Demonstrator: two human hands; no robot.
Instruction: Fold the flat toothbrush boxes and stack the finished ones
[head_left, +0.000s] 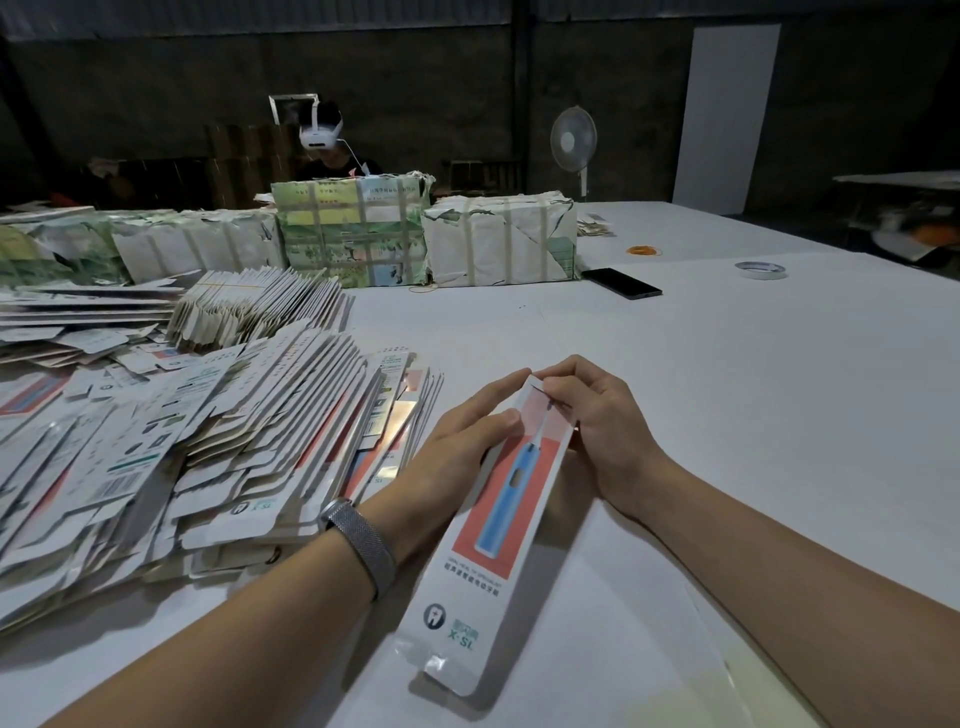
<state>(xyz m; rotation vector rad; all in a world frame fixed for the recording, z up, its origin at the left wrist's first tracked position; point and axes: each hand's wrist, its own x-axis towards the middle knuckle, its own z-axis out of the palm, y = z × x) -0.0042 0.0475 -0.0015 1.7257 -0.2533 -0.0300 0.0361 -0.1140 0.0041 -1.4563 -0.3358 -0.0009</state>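
Both hands' grip pinching long glossy cardboard toothbrush box (498, 514): left hand (457, 441), right hand (602, 431).

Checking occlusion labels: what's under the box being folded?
The white table lies under the box. The left hand and right hand hold its far end; the table directly beneath it is hidden.
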